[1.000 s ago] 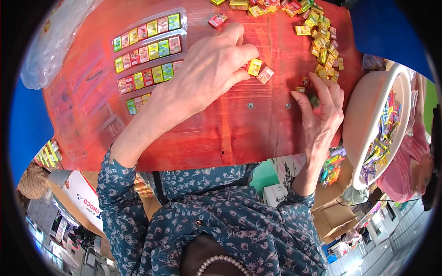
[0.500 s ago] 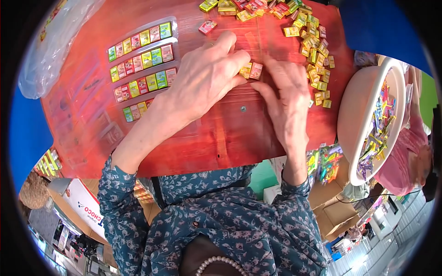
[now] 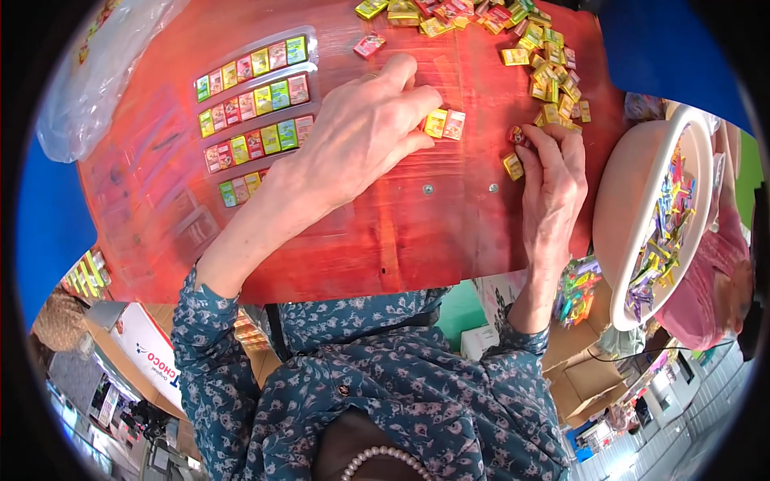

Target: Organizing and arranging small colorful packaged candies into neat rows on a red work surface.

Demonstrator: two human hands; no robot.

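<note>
The right hand (image 3: 555,172) has withdrawn rightward, fingertips now pinching a small red rectangular box (image 3: 516,135), a small yellow box (image 3: 512,166) beside its thumb. The left hand (image 3: 373,132) stays half-curled against paired yellow-and-pink boxes (image 3: 454,125), its grip hidden.

Across the tabletop (image 3: 449,248)
I'm seeing box rows (image 3: 263,99) lying left, box pile (image 3: 553,74) near far-right corner, basin (image 3: 634,196) beyond right edge.

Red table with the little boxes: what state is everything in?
Left hand: curled around yellow box
Right hand: fingertips at red box, grip unclear
Clear tray: rows filled where visible
Loose box pile: jumbled
White tub: open, holding colourful pieces
Plastic bag: crumpled
Cardboard box: open
</note>
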